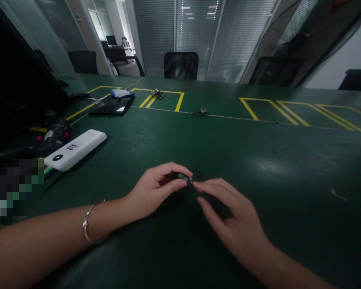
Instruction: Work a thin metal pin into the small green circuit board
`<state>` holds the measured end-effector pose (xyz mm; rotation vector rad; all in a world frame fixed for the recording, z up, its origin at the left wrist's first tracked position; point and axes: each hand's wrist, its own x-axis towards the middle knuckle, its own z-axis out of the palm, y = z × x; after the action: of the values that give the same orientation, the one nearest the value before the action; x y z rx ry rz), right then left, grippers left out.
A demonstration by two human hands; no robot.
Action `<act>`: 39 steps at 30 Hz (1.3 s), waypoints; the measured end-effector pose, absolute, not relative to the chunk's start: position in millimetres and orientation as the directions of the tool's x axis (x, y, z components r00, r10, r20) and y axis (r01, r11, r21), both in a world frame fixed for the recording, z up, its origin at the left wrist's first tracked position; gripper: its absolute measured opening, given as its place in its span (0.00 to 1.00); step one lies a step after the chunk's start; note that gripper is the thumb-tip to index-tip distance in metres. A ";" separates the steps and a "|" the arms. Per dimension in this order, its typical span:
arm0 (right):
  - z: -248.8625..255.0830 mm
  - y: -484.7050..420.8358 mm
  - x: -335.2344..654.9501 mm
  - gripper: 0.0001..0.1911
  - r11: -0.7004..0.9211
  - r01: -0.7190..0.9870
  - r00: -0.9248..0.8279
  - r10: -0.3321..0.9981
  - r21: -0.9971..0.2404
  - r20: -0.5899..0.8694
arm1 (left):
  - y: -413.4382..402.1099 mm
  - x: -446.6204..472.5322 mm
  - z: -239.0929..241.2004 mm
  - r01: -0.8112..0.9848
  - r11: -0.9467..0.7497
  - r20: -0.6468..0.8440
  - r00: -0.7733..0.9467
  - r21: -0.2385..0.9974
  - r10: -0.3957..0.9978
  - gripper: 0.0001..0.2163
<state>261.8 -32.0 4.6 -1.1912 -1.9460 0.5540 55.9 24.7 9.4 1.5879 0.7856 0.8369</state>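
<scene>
My left hand (156,188) is closed, with thumb and fingertips pinching a small green circuit board (183,176) just above the green table. Part of the board is hidden behind the fingers. Close by on the right, my right hand (231,212) grips a thin dark item (203,195) between thumb and fingers. A light, narrow tip of that item seems to meet the board's right end. It is too small and dark to tell its kind.
A white power bank (78,150) lies to the left. Farther back are a black tablet-like slab (112,105), a blue-white packet (120,93), small metal parts (157,94) and a dark cylindrical piece (203,111). Yellow tape (249,108) marks the table. Chairs stand behind.
</scene>
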 end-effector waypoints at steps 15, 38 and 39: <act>1.9 -32.5 262.9 0.18 0.490 0.482 -0.277 0.872 -0.727 0.404 | 24.5 59.2 3.6 -0.212 0.113 0.018 0.535 0.971 0.844 0.07; 2.5 -34.1 261.4 0.14 0.409 0.432 -0.280 0.908 -0.804 0.312 | 27.6 61.4 -3.4 -0.285 0.293 -0.038 0.654 0.913 0.755 0.21; 2.4 -34.2 261.7 0.14 0.407 0.430 -0.279 0.909 -0.806 0.310 | 27.7 61.1 -3.5 -0.272 0.302 -0.052 0.658 0.914 0.751 0.21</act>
<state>261.7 -34.2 2.4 -1.1468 -1.8760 0.7689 61.1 27.7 -3.5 1.0597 0.5320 0.7218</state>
